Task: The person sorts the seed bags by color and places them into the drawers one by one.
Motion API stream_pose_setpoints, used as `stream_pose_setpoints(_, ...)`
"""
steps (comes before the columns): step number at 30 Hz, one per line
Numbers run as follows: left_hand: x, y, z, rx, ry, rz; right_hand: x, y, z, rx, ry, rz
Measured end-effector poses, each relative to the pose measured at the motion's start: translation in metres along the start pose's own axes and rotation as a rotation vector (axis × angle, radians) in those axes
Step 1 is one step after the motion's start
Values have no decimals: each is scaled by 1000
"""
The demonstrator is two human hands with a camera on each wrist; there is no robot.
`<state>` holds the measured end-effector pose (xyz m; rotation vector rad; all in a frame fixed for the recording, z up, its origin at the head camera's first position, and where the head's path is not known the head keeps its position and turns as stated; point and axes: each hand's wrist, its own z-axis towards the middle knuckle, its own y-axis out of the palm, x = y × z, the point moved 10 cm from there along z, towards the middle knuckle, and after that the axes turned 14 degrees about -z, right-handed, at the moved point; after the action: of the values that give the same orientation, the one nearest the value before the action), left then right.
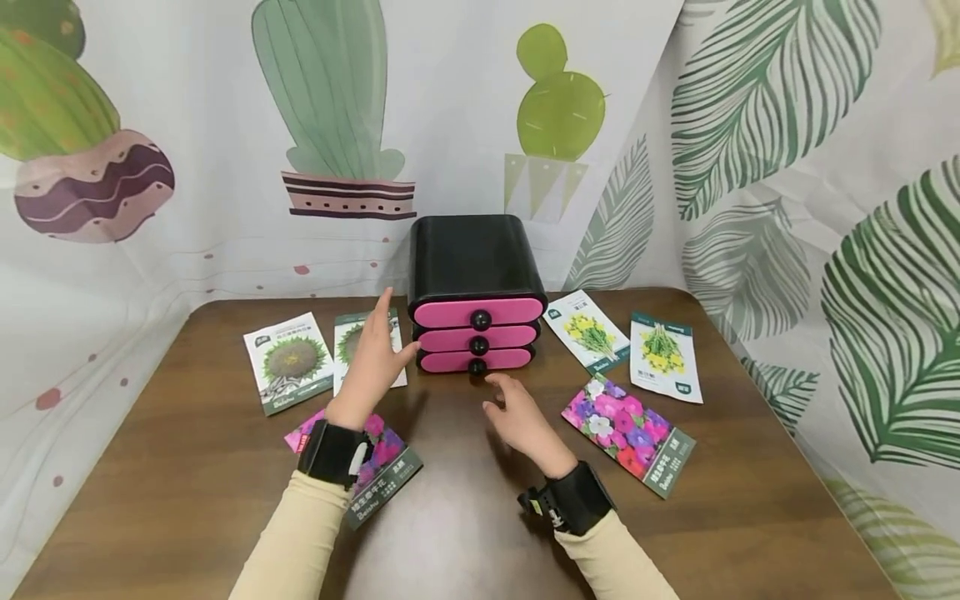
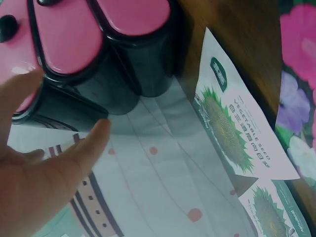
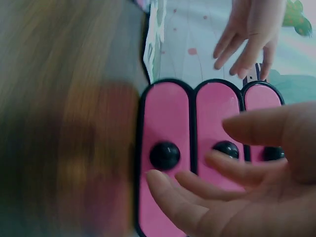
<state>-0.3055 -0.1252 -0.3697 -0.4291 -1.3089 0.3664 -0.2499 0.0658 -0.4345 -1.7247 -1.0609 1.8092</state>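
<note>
A small black cabinet (image 1: 472, 258) with three pink drawers stands at the back middle of the table. Each drawer front carries a round black knob, and all the drawers look closed. My left hand (image 1: 375, 362), fingers extended, hovers beside the cabinet's left side, above a sunflower seed packet (image 1: 399, 367). In front of the bottom drawer, my right hand (image 1: 522, 417) reaches toward the bottom knob (image 3: 165, 155) with its fingers loosely bent and holding nothing. The right wrist view puts the fingertips close to the knobs; whether they touch is unclear.
Another sunflower packet (image 1: 292, 362) lies at the left. A petunia packet (image 1: 386, 483) lies partly under my left wrist, a second petunia packet (image 1: 626, 429) right of my right hand. Two yellow-flower packets (image 1: 588, 331) lie right of the cabinet. A printed curtain (image 1: 465, 108) hangs behind.
</note>
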Motion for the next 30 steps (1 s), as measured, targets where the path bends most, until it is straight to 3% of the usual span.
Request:
stream_pose_setpoints(4, -10, 10, 6, -90, -29, -17, 8, 11, 7, -80, 125, 380)
stream_pose_setpoints(8, -6, 16, 15, -120, 0, -37, 10, 18, 18, -114, 256, 769)
stream_pose_setpoints(11, 1, 19, 22, -110, 45, -46, 12, 19, 26, -82, 314, 975)
stream_pose_setpoints(14, 5, 21, 27, -105, 82, -38, 15, 20, 32, -39, 340, 1108)
stream_pose_setpoints(16, 5, 22, 29, -104, 100, -32, 17, 22, 34, -18, 349, 1151)
stream_pose_setpoints(24, 1, 22, 33, -95, 93, -46, 35, 40, 55, 97, 321, 1148)
stream_pose_setpoints(30, -2, 24, 34, -99, 87, -31, 32, 38, 50, 149, 395, 1119)
